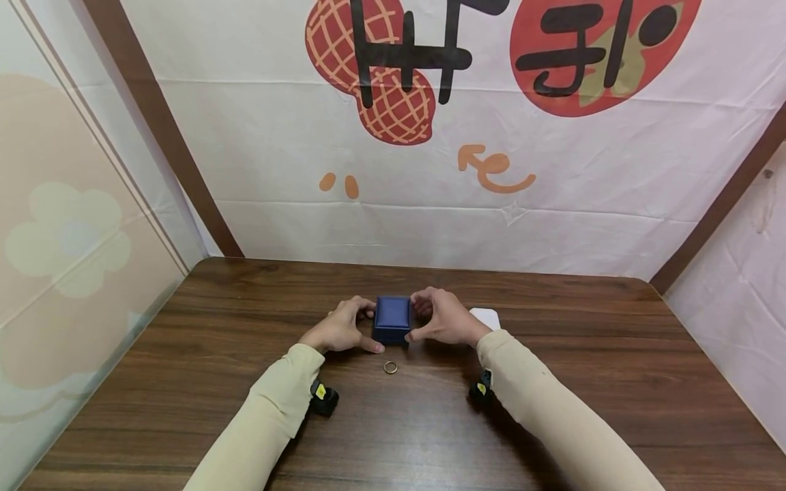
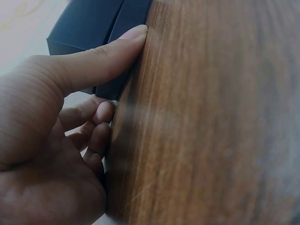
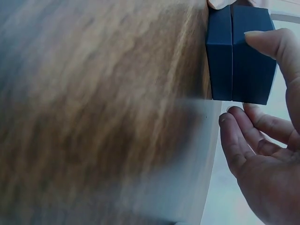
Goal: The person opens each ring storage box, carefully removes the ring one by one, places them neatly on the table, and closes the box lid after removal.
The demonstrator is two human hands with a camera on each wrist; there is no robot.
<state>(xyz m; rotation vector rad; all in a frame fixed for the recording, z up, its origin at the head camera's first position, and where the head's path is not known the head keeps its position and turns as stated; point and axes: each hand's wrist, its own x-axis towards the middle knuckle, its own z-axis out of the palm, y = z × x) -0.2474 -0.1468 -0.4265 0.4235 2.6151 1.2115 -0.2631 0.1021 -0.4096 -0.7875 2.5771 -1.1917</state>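
My left hand (image 1: 340,329) and right hand (image 1: 447,319), both half curled, grip the closed blue ring box (image 1: 392,314) from either side, thumbs on its front, just below the frame's centre. Beneath it in the frame, a ring (image 1: 390,373) lies on the counter (image 1: 393,436).

Left grip (image 1: 344,327) and right grip (image 1: 448,318) at either side of closed blue box (image 1: 393,315), brown bench (image 1: 264,307) beneath. Ring (image 1: 390,373) just near of box. White object (image 1: 487,318) right of right grip.
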